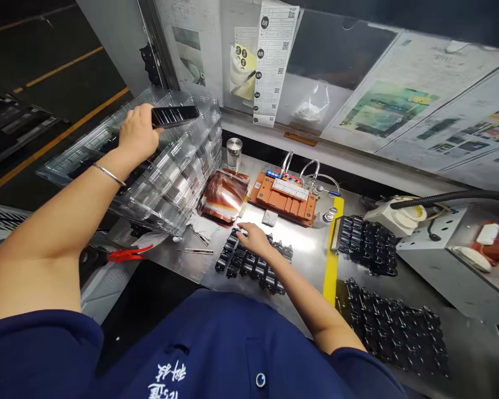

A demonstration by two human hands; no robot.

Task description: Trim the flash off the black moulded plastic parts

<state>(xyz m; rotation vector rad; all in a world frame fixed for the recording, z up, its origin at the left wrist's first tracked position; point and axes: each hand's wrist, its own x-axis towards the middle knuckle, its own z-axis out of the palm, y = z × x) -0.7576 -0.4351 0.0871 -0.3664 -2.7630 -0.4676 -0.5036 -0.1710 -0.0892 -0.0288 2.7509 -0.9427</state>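
My left hand (138,133) is raised over a stack of clear plastic trays (166,172) and is closed on a flat black ribbed part (174,115), held level above the top tray. My right hand (255,238) rests on a cluster of small black plastic parts (251,263) on the metal bench (307,249), its fingers curled down onto them; whether it holds one is hidden. A thin bracelet circles my left wrist.
An orange fixture (285,197) with wire loops sits behind the parts, beside an amber foil bag (224,194) and a small metal can (234,152). More black parts (368,244) lie right of a yellow tape line (331,260). Red-handled pliers (128,254) and tweezers (195,251) lie at left.
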